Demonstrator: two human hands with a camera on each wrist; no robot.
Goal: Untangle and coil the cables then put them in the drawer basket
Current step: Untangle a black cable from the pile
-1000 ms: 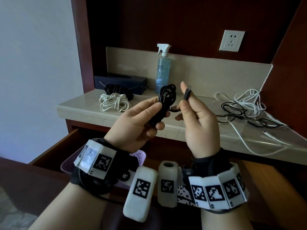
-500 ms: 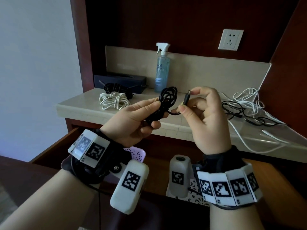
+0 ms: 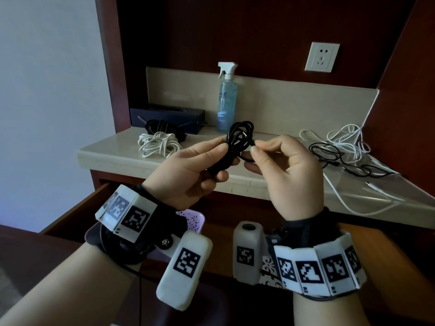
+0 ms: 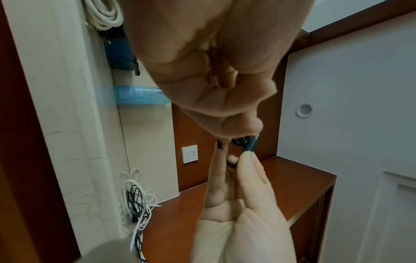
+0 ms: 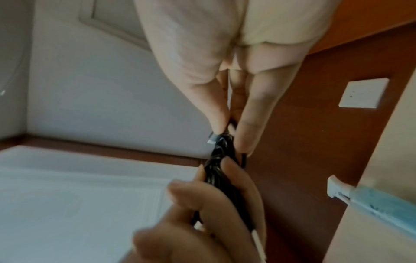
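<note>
Your L hand (image 3: 188, 175) wrapped round black cable coil (image 3: 237, 140), R hand (image 3: 287, 165) fingertips pinching its plug end, above counter (image 3: 113, 156).

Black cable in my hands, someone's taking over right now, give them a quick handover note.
Left hand grips the coiled black cable. Right hand pinches its plug end against the coil.
Done: white coil and black coil lie on the counter.
Left: secure this end; untangle and coil the mixed tangle at the right; put all coils in the drawer basket.
</note>
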